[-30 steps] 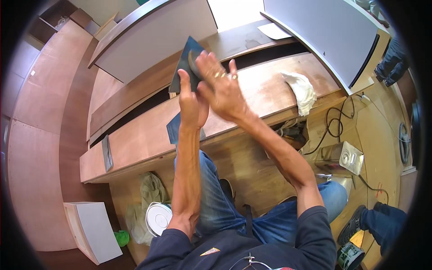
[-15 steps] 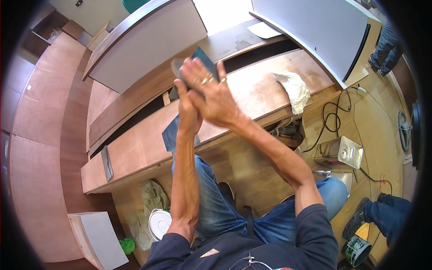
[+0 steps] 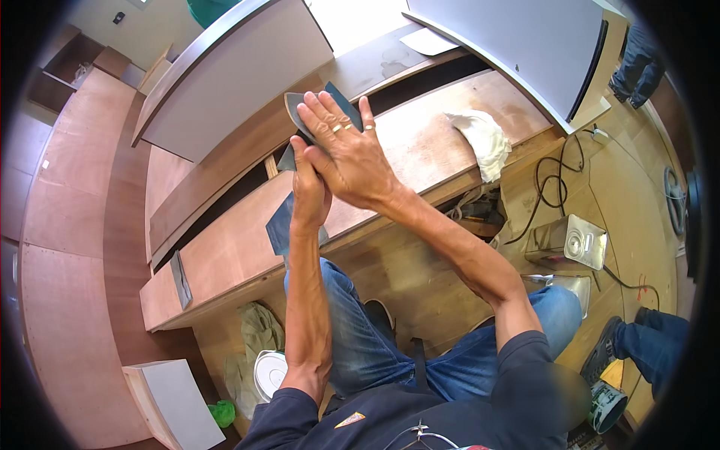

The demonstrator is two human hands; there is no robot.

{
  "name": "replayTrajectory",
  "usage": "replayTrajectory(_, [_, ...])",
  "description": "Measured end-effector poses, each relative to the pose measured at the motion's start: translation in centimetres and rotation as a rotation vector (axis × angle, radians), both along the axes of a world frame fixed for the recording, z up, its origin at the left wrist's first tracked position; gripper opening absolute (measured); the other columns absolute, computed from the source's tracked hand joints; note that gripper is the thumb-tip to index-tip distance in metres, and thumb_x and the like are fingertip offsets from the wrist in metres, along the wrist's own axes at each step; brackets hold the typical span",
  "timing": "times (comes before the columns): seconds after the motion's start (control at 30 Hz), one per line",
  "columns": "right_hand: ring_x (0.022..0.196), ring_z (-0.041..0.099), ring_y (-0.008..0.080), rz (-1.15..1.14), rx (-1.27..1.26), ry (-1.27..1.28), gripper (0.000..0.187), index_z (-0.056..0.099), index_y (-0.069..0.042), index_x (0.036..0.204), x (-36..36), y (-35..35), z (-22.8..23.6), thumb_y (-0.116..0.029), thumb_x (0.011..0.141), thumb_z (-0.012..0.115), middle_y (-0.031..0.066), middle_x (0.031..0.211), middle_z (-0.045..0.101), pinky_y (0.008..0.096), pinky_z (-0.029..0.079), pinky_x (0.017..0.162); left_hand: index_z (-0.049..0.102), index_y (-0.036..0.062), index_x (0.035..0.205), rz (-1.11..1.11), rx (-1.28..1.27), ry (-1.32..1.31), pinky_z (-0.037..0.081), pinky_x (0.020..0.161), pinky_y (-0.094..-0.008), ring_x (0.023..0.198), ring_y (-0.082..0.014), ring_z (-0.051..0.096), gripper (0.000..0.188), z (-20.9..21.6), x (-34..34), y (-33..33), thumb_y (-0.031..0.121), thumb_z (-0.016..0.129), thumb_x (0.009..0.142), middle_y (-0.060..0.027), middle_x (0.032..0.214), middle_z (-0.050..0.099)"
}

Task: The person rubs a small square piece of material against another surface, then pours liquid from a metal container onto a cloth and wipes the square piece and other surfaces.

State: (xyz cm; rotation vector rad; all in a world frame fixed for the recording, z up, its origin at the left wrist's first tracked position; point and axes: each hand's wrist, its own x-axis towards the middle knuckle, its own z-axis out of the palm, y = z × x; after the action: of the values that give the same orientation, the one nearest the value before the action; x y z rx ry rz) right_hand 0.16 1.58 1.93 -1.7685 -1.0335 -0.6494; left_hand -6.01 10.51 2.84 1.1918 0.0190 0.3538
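My left hand (image 3: 309, 184) and my right hand (image 3: 352, 161) come together above a long plywood panel (image 3: 232, 244). Between them is a dark grey-blue sheet of sandpaper (image 3: 343, 103), its edges showing around my right fingers. The right hand lies flat over it, fingers stretched and rings on two of them. My left thumb points up along the near side of the sheet; its other fingers are hidden behind the right hand. Another dark blue sheet (image 3: 280, 225) lies on the panel by my left wrist. A folded grey strip (image 3: 181, 279) rests near the panel's left end.
A crumpled white cloth (image 3: 484, 142) lies on the panel's right part. Metal tins (image 3: 581, 241) and a black cable (image 3: 551, 184) are on the floor at right, near another person's shoe (image 3: 602, 351). A white-lidded bucket (image 3: 270, 373) stands by my left elbow.
My right hand, blurred before, is now sharp and flatter against the sandpaper. More of the grey sheet shows beside its fingertips. The whole view has shifted slightly.
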Motion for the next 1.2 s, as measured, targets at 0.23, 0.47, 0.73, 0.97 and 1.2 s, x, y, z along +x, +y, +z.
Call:
replayTrajectory(0.23, [0.146, 0.037, 0.0321, -0.04, -0.01, -0.006, 0.06, 0.045, -0.004, 0.148, -0.3, 0.6, -0.2, -0.044, 0.104, 0.038, 0.0154, 0.154, 0.044, 0.0679, 0.008, 0.117, 0.043, 0.0087, 0.146, 0.008, 0.011, -0.015, 0.039, 0.111, -0.0381, 0.133, -0.0184, 0.048, 0.062, -0.1, -0.1, 0.0, 0.055, 0.033, 0.106, -0.0063, 0.145, 0.051])
replayTrajectory(0.47, [0.147, 0.034, 0.0311, -0.054, -0.026, 0.117, 0.061, 0.042, -0.004, 0.15, 1.1, 0.2, -0.5, -0.043, 0.103, 0.04, 0.0161, 0.156, 0.041, 0.0674, 0.007, 0.117, 0.043, 0.0053, 0.145, -0.037, 0.075, 0.047, 0.039, 0.112, -0.0394, 0.133, -0.0194, 0.048, 0.066, -0.5, 0.3, 0.7, 0.056, 0.031, 0.106, -0.0085, 0.145, 0.051])
replayTrajectory(0.73, [0.079, 0.067, 0.0345, -0.416, -0.482, -0.076, 0.049, 0.059, -0.003, 0.13, 15.3, -6.5, -4.2, -0.043, 0.104, 0.046, 0.0275, 0.096, 0.067, 0.0445, 0.054, 0.072, 0.053, 0.0038, 0.134, -0.089, -0.004, 0.212, 0.046, 0.104, -0.0343, 0.12, -0.0171, 0.058, 0.054, -0.1, 2.7, -0.4, 0.049, 0.042, 0.106, -0.0079, 0.13, 0.061])
replayTrajectory(0.97, [0.083, 0.07, 0.0302, -0.18, 0.102, 0.993, 0.051, 0.06, 0.003, 0.124, 22.2, -24.2, 0.1, -0.04, 0.096, 0.06, 0.0189, 0.101, 0.071, 0.0382, 0.057, 0.078, 0.061, 0.0019, 0.119, -0.089, -0.097, 0.339, 0.051, 0.093, -0.0331, 0.1, -0.0167, 0.064, 0.039, -3.0, 5.6, -0.6, 0.036, 0.05, 0.104, -0.0071, 0.113, 0.067])
replayTrajectory(1.2, [0.121, 0.058, 0.037, -0.538, -0.435, 0.194, 0.07, 0.052, -0.003, 0.138, 16.6, -24.9, -4.2, -0.049, 0.088, 0.068, 0.0251, 0.129, 0.06, 0.0502, 0.048, 0.1, 0.06, 0.003, 0.121, -0.25, 0.014, 0.495, 0.053, 0.089, -0.0381, 0.1, -0.0188, 0.063, 0.034, -5.8, 7.0, 0.4, 0.025, 0.066, 0.096, -0.0096, 0.114, 0.065])
